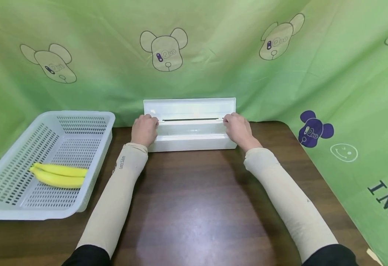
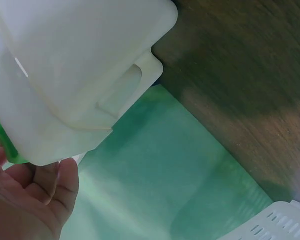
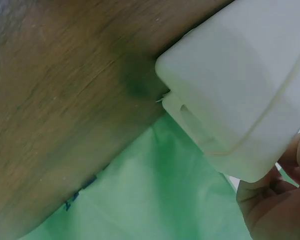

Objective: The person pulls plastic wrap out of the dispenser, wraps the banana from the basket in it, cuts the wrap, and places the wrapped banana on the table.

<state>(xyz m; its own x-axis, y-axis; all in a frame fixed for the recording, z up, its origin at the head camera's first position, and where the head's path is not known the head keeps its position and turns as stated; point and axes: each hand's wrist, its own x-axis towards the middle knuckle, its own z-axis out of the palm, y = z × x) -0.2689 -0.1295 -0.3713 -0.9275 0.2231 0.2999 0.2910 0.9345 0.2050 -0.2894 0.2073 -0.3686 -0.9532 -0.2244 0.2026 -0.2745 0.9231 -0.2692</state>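
Observation:
A long white cling film dispenser (image 1: 194, 143) lies across the far side of the table with its lid (image 1: 190, 107) raised. A thin dark strip runs along the slot between lid and body. My left hand (image 1: 144, 129) curls its fingers at the dispenser's left end, near the strip. Its fingers (image 2: 65, 187) show just past the white end in the left wrist view. At the opposite end, my right hand (image 1: 238, 129) has finger and thumb drawn together at the edge. Whether the fingertips pinch film or the dispenser itself, I cannot tell.
At the left stands a pale perforated basket (image 1: 95, 162) with bananas (image 1: 58, 175) lying in it. Green printed cloth (image 1: 210, 74) hangs behind the brown wooden table (image 1: 194, 207) and down its right side.

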